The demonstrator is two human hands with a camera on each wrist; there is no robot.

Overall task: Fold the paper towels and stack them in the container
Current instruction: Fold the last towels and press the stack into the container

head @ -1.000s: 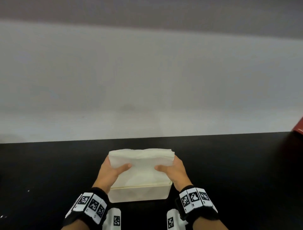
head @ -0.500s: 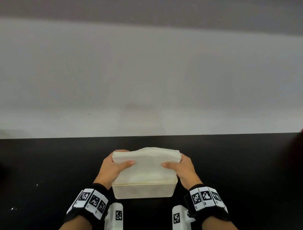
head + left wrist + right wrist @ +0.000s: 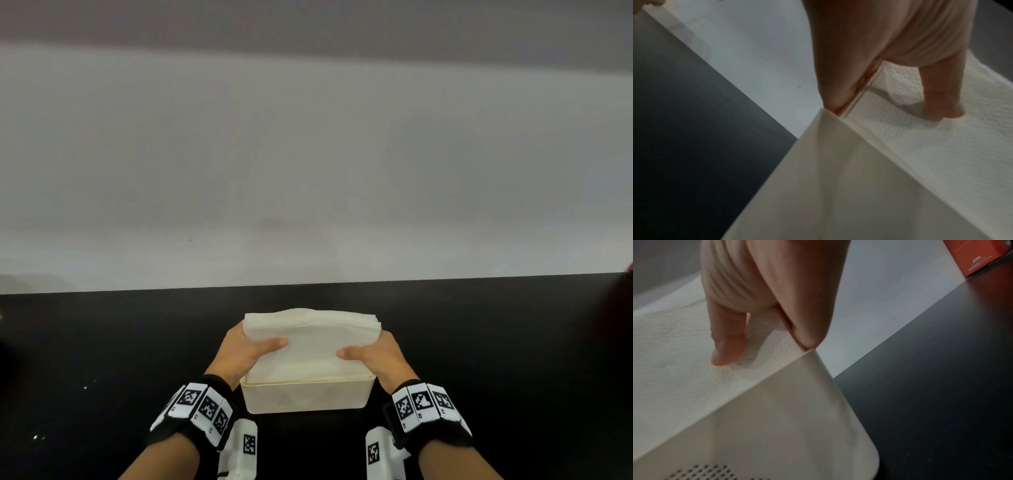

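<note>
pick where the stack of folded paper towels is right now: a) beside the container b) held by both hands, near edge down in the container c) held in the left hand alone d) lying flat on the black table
b: the left hand and right hand grip the stack of folded paper towels at its sides, its near edge inside the cream container.

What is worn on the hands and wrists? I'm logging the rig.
Both hands, left hand and right hand, are bare. Each wrist has a black band carrying white square tags printed with black block patterns. A white device with another tag sits under each wrist.

Towel stack point(image 3: 311, 337) slid rightward with both hands; far edge tilted higher.
</note>
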